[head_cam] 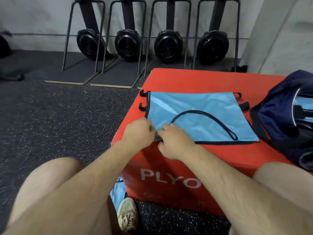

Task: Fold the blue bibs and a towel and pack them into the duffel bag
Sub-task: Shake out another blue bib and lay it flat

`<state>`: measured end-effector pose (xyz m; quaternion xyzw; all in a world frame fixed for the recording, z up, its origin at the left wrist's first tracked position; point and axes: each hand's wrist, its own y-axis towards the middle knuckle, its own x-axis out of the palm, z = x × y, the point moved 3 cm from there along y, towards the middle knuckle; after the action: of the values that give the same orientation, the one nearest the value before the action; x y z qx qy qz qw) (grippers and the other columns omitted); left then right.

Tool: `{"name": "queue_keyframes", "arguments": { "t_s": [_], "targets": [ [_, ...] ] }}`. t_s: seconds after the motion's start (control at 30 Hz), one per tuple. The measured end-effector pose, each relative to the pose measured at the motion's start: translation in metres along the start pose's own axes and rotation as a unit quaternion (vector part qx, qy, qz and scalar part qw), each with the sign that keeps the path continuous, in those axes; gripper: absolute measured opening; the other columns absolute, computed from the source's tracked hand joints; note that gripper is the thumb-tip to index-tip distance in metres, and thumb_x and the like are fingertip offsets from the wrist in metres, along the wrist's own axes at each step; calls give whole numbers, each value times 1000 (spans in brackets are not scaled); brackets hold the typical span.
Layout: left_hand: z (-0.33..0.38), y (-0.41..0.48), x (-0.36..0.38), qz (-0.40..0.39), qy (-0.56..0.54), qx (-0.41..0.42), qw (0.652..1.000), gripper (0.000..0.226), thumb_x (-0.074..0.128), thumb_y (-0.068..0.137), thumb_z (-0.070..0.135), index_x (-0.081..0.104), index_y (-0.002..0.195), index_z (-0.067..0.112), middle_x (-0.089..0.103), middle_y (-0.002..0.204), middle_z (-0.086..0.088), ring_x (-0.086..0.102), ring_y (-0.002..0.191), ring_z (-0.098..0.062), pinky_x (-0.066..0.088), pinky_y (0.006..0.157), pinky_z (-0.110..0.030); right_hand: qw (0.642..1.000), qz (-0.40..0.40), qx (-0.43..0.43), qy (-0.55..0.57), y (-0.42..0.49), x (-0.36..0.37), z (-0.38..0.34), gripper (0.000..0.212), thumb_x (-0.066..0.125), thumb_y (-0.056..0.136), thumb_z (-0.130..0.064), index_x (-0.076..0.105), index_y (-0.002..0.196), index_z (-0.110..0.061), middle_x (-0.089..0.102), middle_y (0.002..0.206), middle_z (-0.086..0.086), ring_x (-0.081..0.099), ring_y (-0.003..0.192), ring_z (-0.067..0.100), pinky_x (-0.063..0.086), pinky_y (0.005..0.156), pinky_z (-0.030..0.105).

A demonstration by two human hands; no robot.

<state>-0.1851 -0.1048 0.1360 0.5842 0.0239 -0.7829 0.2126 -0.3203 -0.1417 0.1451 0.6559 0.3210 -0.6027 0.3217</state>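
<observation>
Gym floor; 4 machines [128, 44] against the wall; red box [194, 78] serves as work surface. The bib [199, 116] lies flat on it, its near-left corner pinched by both hands. Left hand [138, 133] and right hand [175, 141] sit knuckles up, fingers curled on that corner, touching. Bag [288, 119] stands open beyond the grip's right. Risk: uneven pull skews the fold, or slick fabric slides off the edge.
</observation>
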Motion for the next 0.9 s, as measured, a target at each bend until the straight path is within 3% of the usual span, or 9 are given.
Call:
{"name": "queue_keyframes", "arguments": {
  "t_s": [0.13, 0.3, 0.4, 0.47, 0.57, 0.7, 0.77, 0.83, 0.9],
  "targets": [
    [-7, 26, -19, -51, -19, -5, 999, 26, 53, 87, 21, 44, 63, 25, 56, 82, 0, 60, 85, -29, 46, 71, -32, 998, -55, -3, -29, 12, -24, -3, 36, 46, 94, -42, 66, 110, -17, 63, 114, 7, 47, 117, 29, 37, 94, 37],
    [-22, 70, -27, -57, 25, -11, 998, 21, 49, 88, 20, 49, 68, 26, 53, 94, -2, 58, 89, -30, 50, 79, -37, 1000, -6, 11, 13, 40, -4, 6, 42, 42, 99, -40, 54, 131, -16, 51, 136, 8, 42, 129, 30, 35, 108, 41],
    [-37, 92, -12, -37, 26, -8, 999, 19, 50, 91, 22, 67, 99, 23, 59, 112, -4, 56, 109, -32, 48, 93, -43, 999, -26, 18, 39, 50, 20, 1, 59, 34, 103, -47, 28, 155, -19, 20, 163, 9, 16, 150, 31, 17, 121, 43],
    [-48, 106, 0, -36, -1, -17, 999, 30, 51, 95, 26, 64, 122, 24, 61, 125, -4, 55, 117, -31, 46, 99, -46, 998, -33, 11, 54, 52, 32, -5, 61, 27, 105, -49, 15, 160, -25, 8, 167, 5, 4, 153, 29, 8, 123, 43],
    [-63, 120, 14, -48, -6, -20, 999, 27, 53, 97, 25, 64, 122, 22, 58, 121, -7, 54, 116, -33, 45, 98, -46, 998, -27, 10, 64, 48, 40, -10, 61, 22, 105, -52, 10, 160, -30, 3, 168, 3, -3, 154, 28, 2, 124, 44],
    [-80, 129, 11, -29, 27, -99, 994, 32, 51, 91, 8, 63, 118, 18, 51, 120, -14, 50, 116, -37, 44, 98, -45, 996, -48, 8, 69, 46, 34, -9, 62, 22, 104, -56, 14, 160, -32, 5, 168, 3, -2, 154, 27, 3, 124, 44],
    [-73, 131, 6, -1, 77, -123, 989, 37, 52, 86, 7, 59, 121, 14, 50, 123, -15, 47, 118, -37, 41, 98, -44, 995, -47, 13, 86, 51, 25, -9, 59, 25, 103, -56, 28, 156, -30, 15, 166, 4, 9, 152, 28, 10, 121, 43],
    [-53, 136, 4, 59, 42, -70, 995, 39, 52, 82, 4, 61, 119, 11, 52, 121, -14, 48, 115, -36, 42, 95, -43, 995, 5, 30, 100, 63, 15, -6, 50, 31, 104, -48, 47, 144, -23, 30, 159, 4, 25, 144, 28, 22, 116, 43],
    [-28, 144, 9, 87, -31, 27, 995, 38, 49, 81, 0, 64, 116, 9, 57, 119, -12, 52, 112, -35, 43, 93, -41, 993, 50, 57, 88, 78, 12, 1, 47, 36, 103, -40, 48, 141, -15, 32, 157, 5, 26, 144, 27, 23, 117, 41]
  ]
}}
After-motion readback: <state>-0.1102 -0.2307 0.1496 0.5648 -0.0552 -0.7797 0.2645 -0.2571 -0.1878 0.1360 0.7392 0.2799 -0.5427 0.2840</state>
